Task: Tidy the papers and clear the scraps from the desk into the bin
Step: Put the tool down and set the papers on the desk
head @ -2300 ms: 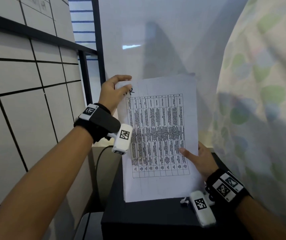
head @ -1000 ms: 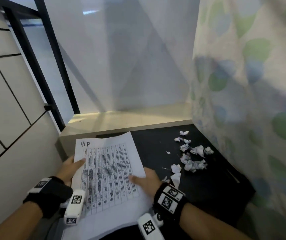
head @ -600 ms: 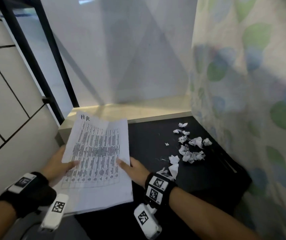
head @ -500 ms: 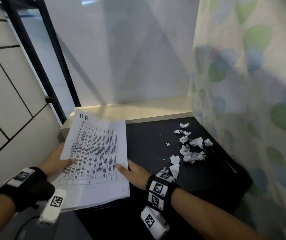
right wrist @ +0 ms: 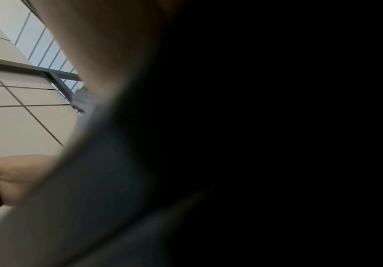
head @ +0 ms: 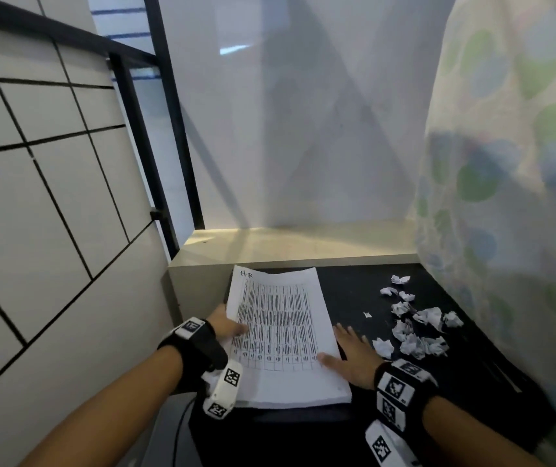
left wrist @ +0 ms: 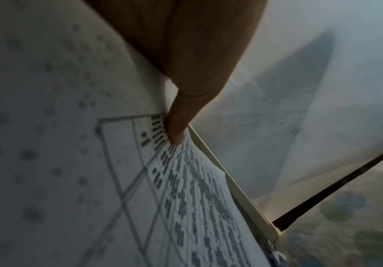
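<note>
A stack of white papers point(head: 283, 332), its top sheet a printed table marked "HR", lies on the black desk point(head: 354, 291) at its left side. My left hand point(head: 226, 326) pinches the stack's left edge. Its thumb point(left wrist: 176, 126) presses on the top sheet point(left wrist: 186, 198), and the fingers below are hidden. My right hand point(head: 350, 355) lies flat against the stack's right edge, fingers straight on the desk and thumb on the paper. Several crumpled white scraps point(head: 415, 328) lie scattered to the right of that hand. The right wrist view is mostly dark.
A beige ledge point(head: 297, 246) runs behind the desk. A spotted curtain point(head: 505, 230) hangs along the right side, close to the scraps. A tiled wall point(head: 51, 197) and a black frame post point(head: 168, 129) stand on the left. A cable point(head: 182, 426) hangs below the desk's left edge.
The stack, earlier held upright and then tilted in both hands, now lies flat on the desk. My right hand has flattened beside its right edge.
</note>
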